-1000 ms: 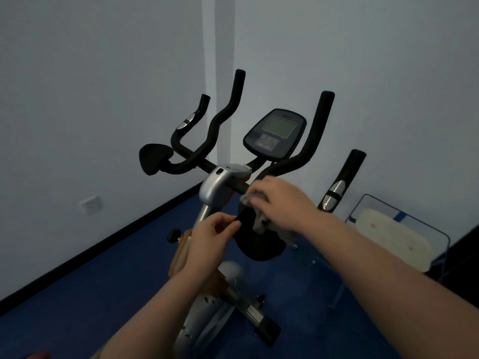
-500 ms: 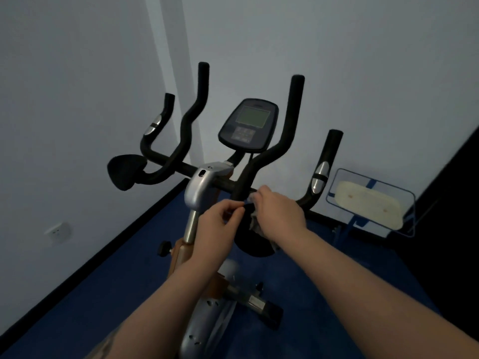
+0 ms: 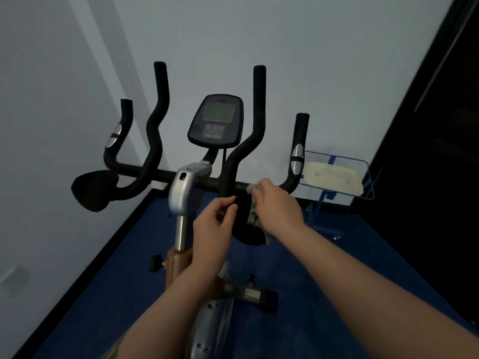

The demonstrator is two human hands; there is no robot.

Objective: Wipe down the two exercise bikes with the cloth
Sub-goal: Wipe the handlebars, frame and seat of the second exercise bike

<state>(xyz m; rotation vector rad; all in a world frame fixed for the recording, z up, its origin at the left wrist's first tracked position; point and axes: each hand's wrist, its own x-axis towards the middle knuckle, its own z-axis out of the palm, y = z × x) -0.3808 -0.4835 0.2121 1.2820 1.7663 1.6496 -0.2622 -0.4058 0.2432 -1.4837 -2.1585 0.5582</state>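
Sliding rightward since before, our right hand (image 3: 278,208) is gripping the bunched cloth (image 3: 255,189) against the exercise bike (image 3: 185,193) crossbar, whose long axis is running left-right; our left hand (image 3: 212,229) is pinching the padded elbow rest (image 3: 245,231) just beside it.

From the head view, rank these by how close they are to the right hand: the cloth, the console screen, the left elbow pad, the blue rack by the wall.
1. cloth: held in the right hand.
2. console screen: above, centre.
3. blue rack: farther right, at the wall.
4. left elbow pad: far left end of the handlebar.
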